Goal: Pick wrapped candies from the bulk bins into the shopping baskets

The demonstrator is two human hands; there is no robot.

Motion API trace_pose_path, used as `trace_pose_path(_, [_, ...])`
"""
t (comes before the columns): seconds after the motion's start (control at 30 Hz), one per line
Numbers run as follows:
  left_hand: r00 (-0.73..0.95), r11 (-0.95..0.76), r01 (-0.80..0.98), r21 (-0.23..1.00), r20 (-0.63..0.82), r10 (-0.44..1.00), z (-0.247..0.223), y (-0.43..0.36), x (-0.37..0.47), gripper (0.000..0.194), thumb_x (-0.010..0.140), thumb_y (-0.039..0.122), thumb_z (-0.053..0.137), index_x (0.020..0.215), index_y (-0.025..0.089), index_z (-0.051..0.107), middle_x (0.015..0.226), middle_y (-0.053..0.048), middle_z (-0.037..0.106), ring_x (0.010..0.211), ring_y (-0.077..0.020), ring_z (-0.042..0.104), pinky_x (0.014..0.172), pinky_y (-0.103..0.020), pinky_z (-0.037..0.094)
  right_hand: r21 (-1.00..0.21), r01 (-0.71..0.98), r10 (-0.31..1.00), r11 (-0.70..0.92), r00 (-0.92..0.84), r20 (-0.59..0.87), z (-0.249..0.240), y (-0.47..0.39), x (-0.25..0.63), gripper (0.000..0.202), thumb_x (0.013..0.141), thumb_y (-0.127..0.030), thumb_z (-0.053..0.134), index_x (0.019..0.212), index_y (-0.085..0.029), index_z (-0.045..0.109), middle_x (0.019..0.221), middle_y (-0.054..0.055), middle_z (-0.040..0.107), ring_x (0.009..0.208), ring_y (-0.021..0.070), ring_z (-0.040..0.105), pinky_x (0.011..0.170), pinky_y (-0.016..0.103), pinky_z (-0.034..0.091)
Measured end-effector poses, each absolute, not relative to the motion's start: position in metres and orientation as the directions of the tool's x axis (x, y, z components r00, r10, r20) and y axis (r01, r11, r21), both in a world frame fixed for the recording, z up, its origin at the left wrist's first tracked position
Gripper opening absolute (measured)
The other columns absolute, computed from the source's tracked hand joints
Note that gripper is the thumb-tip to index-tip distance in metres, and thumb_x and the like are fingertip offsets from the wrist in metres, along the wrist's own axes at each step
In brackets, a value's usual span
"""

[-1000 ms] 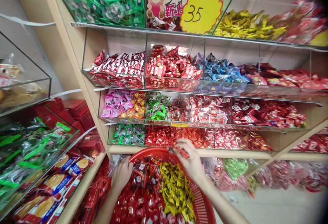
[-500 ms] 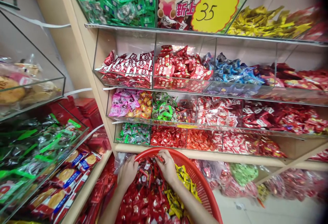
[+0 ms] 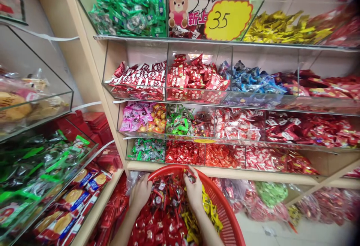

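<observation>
A round red plastic basket [image 3: 237, 223] full of wrapped candies stands in front of me. My left hand [image 3: 141, 190] is closed over its left far rim, fingertips inside. Near the far right side, my right hand [image 3: 194, 188] is curled round a few small dark-red wrapped candies [image 3: 191, 178], only partly visible between thumb and fingers. Beneath and between my hands lie dark red and black wrapped candies [image 3: 168, 195]. Shiny red candies [image 3: 157, 225] fill the near part, and yellow packets [image 3: 209, 212] lie along the right side, partly behind my right forearm.
Glass-fronted shelves [image 3: 135, 92] of sorted candies rise just beyond the basket, with a yellow price sign [image 3: 228, 20] on top. A side shelf [image 3: 92, 204] with biscuit packs [image 3: 71, 197] flanks my left. Bagged goods [image 3: 271, 193] sit on the floor beneath the bottom shelf, right.
My right hand has moved a little to the right across the candies, from the middle toward the yellow packets. My left hand stays at the rim. The view has tilted slightly upward.
</observation>
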State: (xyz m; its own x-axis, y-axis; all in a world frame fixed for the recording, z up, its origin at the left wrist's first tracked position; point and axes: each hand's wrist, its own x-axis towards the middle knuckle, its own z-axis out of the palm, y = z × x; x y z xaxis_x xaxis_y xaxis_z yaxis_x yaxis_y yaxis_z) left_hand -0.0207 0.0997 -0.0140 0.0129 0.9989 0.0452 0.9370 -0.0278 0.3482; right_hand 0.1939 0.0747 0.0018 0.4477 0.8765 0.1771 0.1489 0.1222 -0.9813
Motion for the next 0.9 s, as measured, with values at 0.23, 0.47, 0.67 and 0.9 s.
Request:
trace_pose_path(0.23, [0.011, -0.033, 0.927, 0.374, 0.062, 0.998, -0.014, 0.099, -0.021, 0.039, 0.085, 0.028, 0.025, 0.117, 0.022, 0.046, 0.116, -0.005, 0.058, 0.094, -0.0172, 0.058, 0.075, -0.026, 0.04, -0.997, 0.056, 0.884, 0.054, 0.462, 0.074, -0.017, 0.078, 0.196, 0.045, 0.069, -0.039, 0.059, 0.106, -0.014, 0.057, 0.095, 0.009, 0.067, 0.089, 0.0205, 0.061, 0.085, 0.032, 0.043])
trace_pose_path(0.47, [0.012, -0.038, 0.922, 0.386, 0.07, 0.998, -0.013, 0.099, -0.02, 0.039, 0.085, 0.028, 0.024, 0.116, 0.022, 0.048, 0.113, -0.005, 0.06, 0.094, -0.0166, 0.059, 0.076, -0.027, 0.041, -0.982, 0.156, 0.887, 0.106, 0.431, 0.165, -0.032, 0.088, 0.19, 0.035, 0.071, -0.039, 0.056, 0.096, -0.015, 0.06, 0.096, 0.01, 0.067, 0.09, 0.0215, 0.061, 0.087, 0.035, 0.043])
trace_pose_path(0.67, [0.01, -0.037, 0.926, 0.377, 0.073, 0.997, -0.014, 0.099, -0.02, 0.04, 0.085, 0.027, 0.025, 0.117, 0.022, 0.048, 0.113, -0.005, 0.06, 0.095, -0.0163, 0.058, 0.077, -0.026, 0.041, -0.959, 0.267, 0.875, 0.096, 0.437, 0.209, -0.027, 0.088, 0.182, 0.033, 0.073, -0.039, 0.053, 0.095, -0.016, 0.062, 0.094, 0.01, 0.067, 0.088, 0.0222, 0.062, 0.085, 0.035, 0.044])
trace_pose_path(0.9, [0.015, -0.045, 0.925, 0.376, 0.082, 0.996, -0.015, 0.099, -0.022, 0.04, 0.085, 0.027, 0.026, 0.118, 0.021, 0.048, 0.112, -0.006, 0.06, 0.096, -0.0167, 0.058, 0.079, -0.026, 0.04, -0.978, 0.183, 0.911, 0.097, 0.38, 0.161, -0.026, 0.091, 0.18, 0.032, 0.072, -0.038, 0.054, 0.093, -0.016, 0.063, 0.09, 0.009, 0.068, 0.084, 0.0212, 0.062, 0.082, 0.033, 0.045])
